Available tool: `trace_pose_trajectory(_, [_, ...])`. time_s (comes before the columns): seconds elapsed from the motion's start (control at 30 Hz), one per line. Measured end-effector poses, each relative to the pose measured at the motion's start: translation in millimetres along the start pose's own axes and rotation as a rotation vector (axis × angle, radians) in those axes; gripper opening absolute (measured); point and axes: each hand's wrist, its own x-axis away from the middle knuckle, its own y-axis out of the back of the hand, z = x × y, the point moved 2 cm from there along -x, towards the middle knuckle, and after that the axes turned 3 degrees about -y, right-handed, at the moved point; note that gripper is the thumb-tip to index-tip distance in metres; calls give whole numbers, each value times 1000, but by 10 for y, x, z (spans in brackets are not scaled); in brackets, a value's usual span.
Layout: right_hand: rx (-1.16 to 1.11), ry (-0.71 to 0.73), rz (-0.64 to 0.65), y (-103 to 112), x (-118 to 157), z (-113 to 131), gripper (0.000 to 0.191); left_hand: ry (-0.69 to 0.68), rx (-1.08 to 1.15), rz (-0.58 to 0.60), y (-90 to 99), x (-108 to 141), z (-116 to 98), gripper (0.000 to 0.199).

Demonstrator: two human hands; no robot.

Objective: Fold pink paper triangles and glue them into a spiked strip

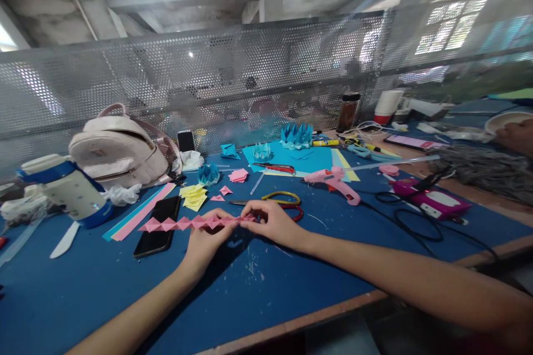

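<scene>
A long strip of folded pink paper points point(169, 224) runs above the blue table, its free end reaching left over a black phone point(154, 245). My left hand point(207, 238) holds the strip near its right part, fingers behind and thumb in front. At the right end of the strip my right hand point(272, 224) pinches the paper, close to the left thumb. Two small pink folded pieces point(225, 190) lie beyond the hands, near a yellow paper stack point(194, 197) and a pink paper stack point(239, 176). Scissors with yellow and red handles point(281, 198) lie just behind my right hand.
A pink glue gun point(333, 180) with a black cable lies to the right, near a magenta box point(433, 199). Blue folded crowns point(296, 136) stand at the back. A bottle point(69, 188) and a backpack point(119, 150) are left. Another person's hand point(516, 137) is far right.
</scene>
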Motion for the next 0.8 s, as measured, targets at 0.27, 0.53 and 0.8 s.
trace_pose_trajectory(0.27, [-21,-7,-8,-7,-7,10,20,-13,-12,11,4,-4,13,17])
trace_pose_trajectory(0.53, [-41,-30,-27,-2,-14,-10,25,19,16,-29,1,3,-16,20])
trace_pose_trajectory(0.8, [-96,-74,-16,3,-31,-50,28,56,38,-67,-13,15,-31,20])
